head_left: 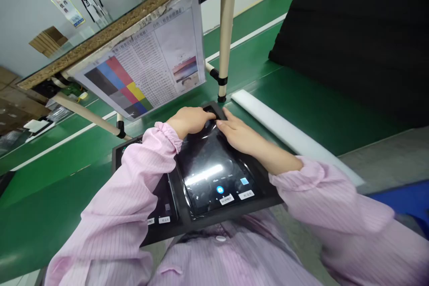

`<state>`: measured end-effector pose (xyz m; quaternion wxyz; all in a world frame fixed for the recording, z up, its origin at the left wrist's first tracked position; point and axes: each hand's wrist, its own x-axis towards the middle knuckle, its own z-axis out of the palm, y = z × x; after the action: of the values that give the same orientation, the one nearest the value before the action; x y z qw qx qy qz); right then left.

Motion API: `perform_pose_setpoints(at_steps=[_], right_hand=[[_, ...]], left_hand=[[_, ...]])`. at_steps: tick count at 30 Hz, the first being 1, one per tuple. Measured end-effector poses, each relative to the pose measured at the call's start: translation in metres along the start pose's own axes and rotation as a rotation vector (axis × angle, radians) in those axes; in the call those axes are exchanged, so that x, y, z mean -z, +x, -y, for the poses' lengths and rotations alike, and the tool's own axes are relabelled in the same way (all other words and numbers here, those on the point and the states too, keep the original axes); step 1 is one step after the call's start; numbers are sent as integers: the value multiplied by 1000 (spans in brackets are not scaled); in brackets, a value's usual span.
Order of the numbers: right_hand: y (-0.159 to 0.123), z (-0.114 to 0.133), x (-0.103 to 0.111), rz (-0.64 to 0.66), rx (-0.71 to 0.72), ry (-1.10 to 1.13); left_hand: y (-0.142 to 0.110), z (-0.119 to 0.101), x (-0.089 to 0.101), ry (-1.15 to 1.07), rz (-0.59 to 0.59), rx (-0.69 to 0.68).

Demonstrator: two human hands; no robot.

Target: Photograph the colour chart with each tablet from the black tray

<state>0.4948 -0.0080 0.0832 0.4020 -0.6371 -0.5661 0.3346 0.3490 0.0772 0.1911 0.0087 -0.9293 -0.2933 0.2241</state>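
Note:
A large black tablet [214,174] lies screen up in a dark foam tray [268,192] in front of me. Its screen is lit with a camera-style display, and shiny clear film covers it. My left hand [192,120] is at the tablet's far end, fingers bent; whatever they grip is hidden. From the other side, my right hand [241,136] rests on the far right part of the tablet with its fingers stretched out. The fingertips of both hands nearly meet. A second tablet [164,201] lies in the tray to the left, partly covered by my left sleeve.
A pipe-framed shelf [226,35] stands just beyond the tray, a printed colour-chart sheet [144,58] hanging from it. To the right, a white foam strip [288,129] lies on the green bench [321,107]. Black sheeting [362,40] hangs at the upper right.

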Motion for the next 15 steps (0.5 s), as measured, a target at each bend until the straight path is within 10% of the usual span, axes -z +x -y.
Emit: perform_pose_setpoints(at_steps=[15], right_hand=[[4, -6, 0, 26, -4, 76]], left_hand=[[4, -7, -5, 96, -90, -88]])
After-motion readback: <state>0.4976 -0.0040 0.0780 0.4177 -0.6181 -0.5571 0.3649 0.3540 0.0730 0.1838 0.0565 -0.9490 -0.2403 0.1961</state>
